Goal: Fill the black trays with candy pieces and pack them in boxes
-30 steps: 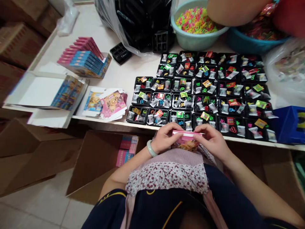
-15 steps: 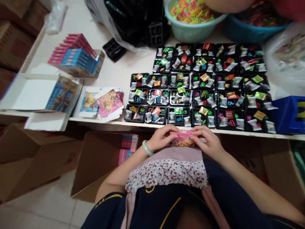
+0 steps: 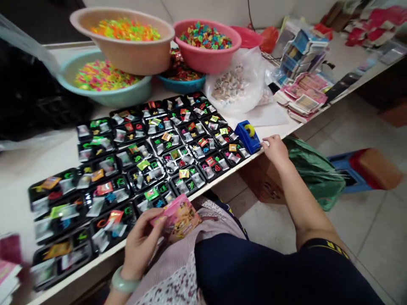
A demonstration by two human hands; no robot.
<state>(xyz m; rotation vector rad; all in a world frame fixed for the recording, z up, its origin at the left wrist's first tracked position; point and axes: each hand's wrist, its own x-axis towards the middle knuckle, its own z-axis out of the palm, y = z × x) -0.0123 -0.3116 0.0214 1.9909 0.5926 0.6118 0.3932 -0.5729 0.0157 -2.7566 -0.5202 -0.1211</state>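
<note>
My left hand (image 3: 143, 239), with a pale green bangle on the wrist, grips a flat pink printed box (image 3: 183, 218) by its left end, in front of the table edge. Out to the right, my right hand (image 3: 275, 149) is closed at the front corner of a blue tape dispenser (image 3: 248, 137) with a yellow core. Something small and whitish shows at its fingertips, too small to name. Rows of black compartment trays (image 3: 178, 159) cover the table beside the dispenser, filled with small wrapped packets and bright plastic pieces.
Behind the trays stand an orange basin (image 3: 136, 57), a pink basin (image 3: 219, 57) and blue-green basins of colourful pieces. A clear bag (image 3: 235, 91) of packets sits at their right. Pink cartons (image 3: 305, 95) are piled farther right. A green bag (image 3: 314, 173) hangs below the table edge.
My right hand has let go of the pink box and moved right to the tape dispenser. My left hand still holds the box. The view has turned to the right.
</note>
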